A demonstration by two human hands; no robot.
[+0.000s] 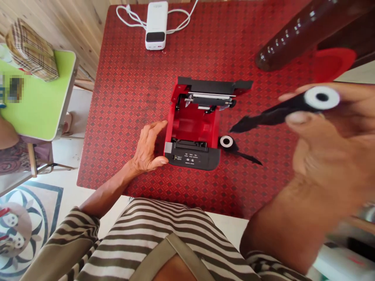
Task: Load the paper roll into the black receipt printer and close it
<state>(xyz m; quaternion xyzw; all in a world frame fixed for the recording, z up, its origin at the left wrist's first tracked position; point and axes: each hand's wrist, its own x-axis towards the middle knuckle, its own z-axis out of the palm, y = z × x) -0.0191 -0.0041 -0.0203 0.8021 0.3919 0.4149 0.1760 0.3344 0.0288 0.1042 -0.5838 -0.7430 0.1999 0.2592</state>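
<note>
An opened red-and-black compact printer (193, 156) stands on the tablecloth, its black lid and metal roller assembly folded back at the far side. My left hand (148, 148) rests with fingers apart against the printer's left side, holding nothing. Raised close to the camera, my right hand (325, 152) is blurred and grips a black ink ribbon roll (321, 97) with a white core, a loose ribbon tail trailing left. A second ribbon roll (226, 141) lies on the cloth next to the printer's right wall, its ribbon strip running off to the lower right.
The table has a red patterned cloth (123, 128). A white power bank (156, 25) with a white cable lies at its far edge. A brown bottle (299, 35) and red lid (332, 64) loom top right. A green table (43, 97) holding a plaid pouch (31, 50) stands left.
</note>
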